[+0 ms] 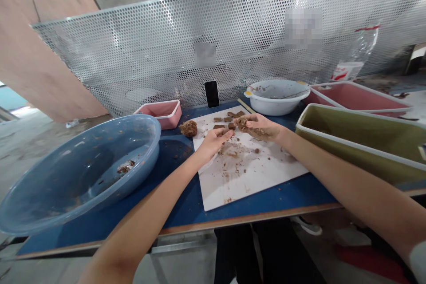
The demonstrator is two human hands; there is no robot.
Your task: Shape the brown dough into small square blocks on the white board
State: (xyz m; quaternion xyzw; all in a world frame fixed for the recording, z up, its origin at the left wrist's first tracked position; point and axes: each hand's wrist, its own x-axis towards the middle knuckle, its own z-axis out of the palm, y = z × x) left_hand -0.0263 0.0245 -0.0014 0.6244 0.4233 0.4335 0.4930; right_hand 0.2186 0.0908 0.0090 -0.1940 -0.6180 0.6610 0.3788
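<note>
My right hand (266,128) is curled around a brown, clay-like lump (242,123), and its fingers are smeared with the same material. Close to it on the left, my left hand (215,141) has its thumb and fingers drawn together; whatever they pinch is too small to make out. Both hands are over the white board (213,193), which is scattered with brown crumbs and smears. Several short brown pieces (218,119) lie at the back of the board, beyond my fingertips. A larger rough brown clump (188,128) rests by the board's left edge.
A large blue basin (83,142) stands left, with a small pink tub (166,113) behind it. A phone (212,93) leans against the perforated metal panel (143,53). On the right are a white basin (278,104), an olive planter (359,142), a pink planter (362,95) and a plastic bottle (357,53).
</note>
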